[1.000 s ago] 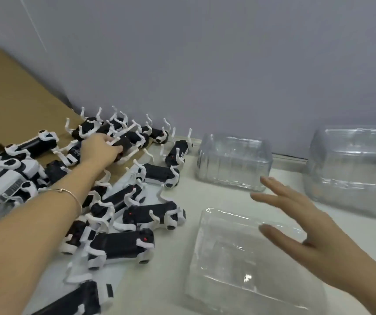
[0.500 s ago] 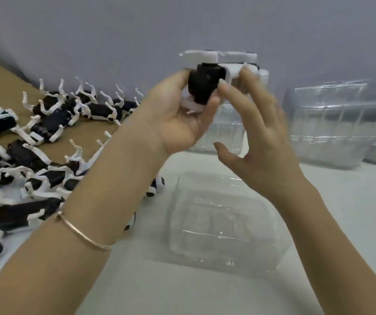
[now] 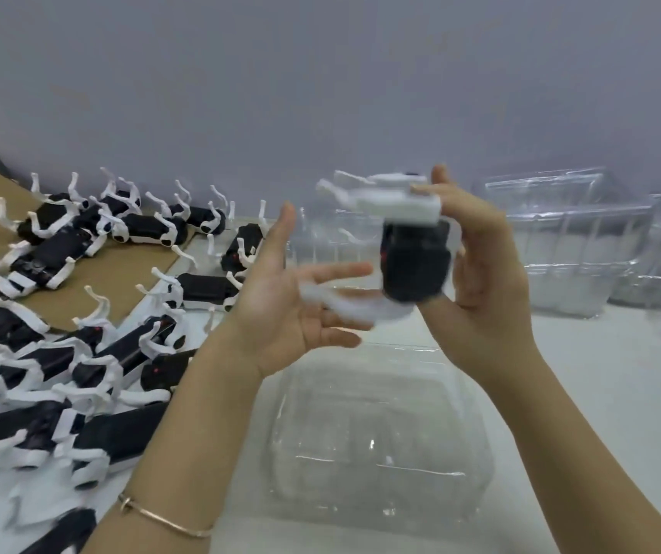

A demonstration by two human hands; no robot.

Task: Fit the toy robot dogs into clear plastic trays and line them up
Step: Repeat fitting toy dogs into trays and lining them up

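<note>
A black toy robot dog (image 3: 414, 261) with white legs is held up in the air, blurred by motion. My right hand (image 3: 476, 273) grips it from the right, fingers curled round its body and top legs. My left hand (image 3: 284, 297) is spread open just left of it, fingertips near a white leg; contact is unclear. Below both hands a clear plastic tray (image 3: 380, 437) lies on the white table with nothing in it. Several more black and white dogs (image 3: 80, 345) lie in a heap at the left.
Brown cardboard (image 3: 120, 281) lies under the far dogs at the left. Clear plastic trays (image 3: 568, 241) stand stacked along the grey wall at the back right, and another clear tray (image 3: 320, 237) stands behind my hands.
The dog passed from my left hand to my right hand and dropped slightly lower. My left hand has let go and spread open. The view shifted a little.
</note>
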